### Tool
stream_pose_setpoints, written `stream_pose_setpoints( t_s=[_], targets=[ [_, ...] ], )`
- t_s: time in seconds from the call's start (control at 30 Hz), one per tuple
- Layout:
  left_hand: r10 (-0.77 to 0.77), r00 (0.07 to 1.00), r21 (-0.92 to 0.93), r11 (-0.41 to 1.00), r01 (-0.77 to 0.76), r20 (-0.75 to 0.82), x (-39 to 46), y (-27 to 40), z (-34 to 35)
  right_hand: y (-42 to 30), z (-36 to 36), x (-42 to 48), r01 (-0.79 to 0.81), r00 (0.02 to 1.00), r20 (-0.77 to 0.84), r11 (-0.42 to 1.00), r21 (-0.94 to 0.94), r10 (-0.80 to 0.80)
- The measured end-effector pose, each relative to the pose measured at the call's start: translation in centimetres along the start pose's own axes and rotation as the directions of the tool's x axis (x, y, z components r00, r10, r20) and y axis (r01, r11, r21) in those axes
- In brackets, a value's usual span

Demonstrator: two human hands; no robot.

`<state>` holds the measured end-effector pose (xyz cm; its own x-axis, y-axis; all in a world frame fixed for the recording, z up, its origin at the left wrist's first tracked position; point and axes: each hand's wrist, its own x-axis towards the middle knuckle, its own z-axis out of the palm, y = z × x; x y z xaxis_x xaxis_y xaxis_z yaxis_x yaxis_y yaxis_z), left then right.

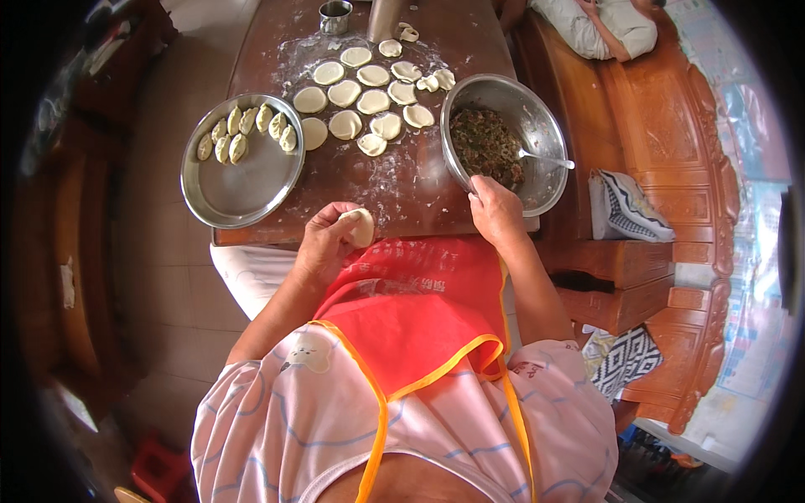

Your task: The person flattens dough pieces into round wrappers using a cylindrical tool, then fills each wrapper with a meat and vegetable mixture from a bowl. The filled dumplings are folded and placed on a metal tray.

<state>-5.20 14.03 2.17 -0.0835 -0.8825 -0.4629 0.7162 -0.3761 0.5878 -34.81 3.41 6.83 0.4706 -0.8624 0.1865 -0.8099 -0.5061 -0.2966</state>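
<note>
My left hand (328, 237) holds a round dough wrapper (360, 227) at the table's near edge. With my right hand (495, 210) I touch the near left rim of a steel mixing bowl (549, 188); whether the fingers grip the rim is unclear. Inside the bowl lie a chopped filling (484, 141) and a metal spoon (547, 158), its handle against the right wall. Several flat dough wrappers (344, 93) are spread over the floured table. At the left, a round steel tray (242, 195) holds several pleated dumplings (238, 148) along its far side.
A metal cup (334, 17) and a metal cylinder (383, 22) stand at the far end of the brown wooden table (415, 182). To the right is a carved wooden bench (660, 188) with a folded cushion (632, 204); another person (604, 28) is on it at the far end.
</note>
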Motion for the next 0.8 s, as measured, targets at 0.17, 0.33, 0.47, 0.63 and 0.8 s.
stream_pose_setpoints(
  t_s=[0.17,0.33,0.47,0.63,0.8],
  targets=[
    [-0.016,1.000,-0.026,1.000,0.016,0.009,-1.3,0.6,2.7,-3.5,-0.4,-2.5,0.044,0.999,0.025,0.995,0.088,-0.046],
    [0.020,0.999,0.023,1.000,-0.021,0.048,-1.3,0.0,5.6,-6.8,-1.9,-2.3,0.142,0.975,-0.198,0.965,0.218,-0.099],
    [0.075,0.985,0.061,0.994,-0.086,0.158,-0.1,0.4,8.7,-7.2,-1.0,-0.6,-0.095,0.986,0.004,0.548,0.831,0.166],
    [0.052,0.972,0.113,0.990,-0.079,0.230,0.5,0.8,12.0,-6.6,-1.5,-0.1,-0.131,0.959,0.044,0.302,0.944,0.280],
    [-0.012,0.986,0.192,0.981,-0.021,0.169,0.7,0.0,13.2,-5.2,-1.4,-1.3,-0.061,0.932,-0.044,0.274,0.960,0.361]
  ],
)
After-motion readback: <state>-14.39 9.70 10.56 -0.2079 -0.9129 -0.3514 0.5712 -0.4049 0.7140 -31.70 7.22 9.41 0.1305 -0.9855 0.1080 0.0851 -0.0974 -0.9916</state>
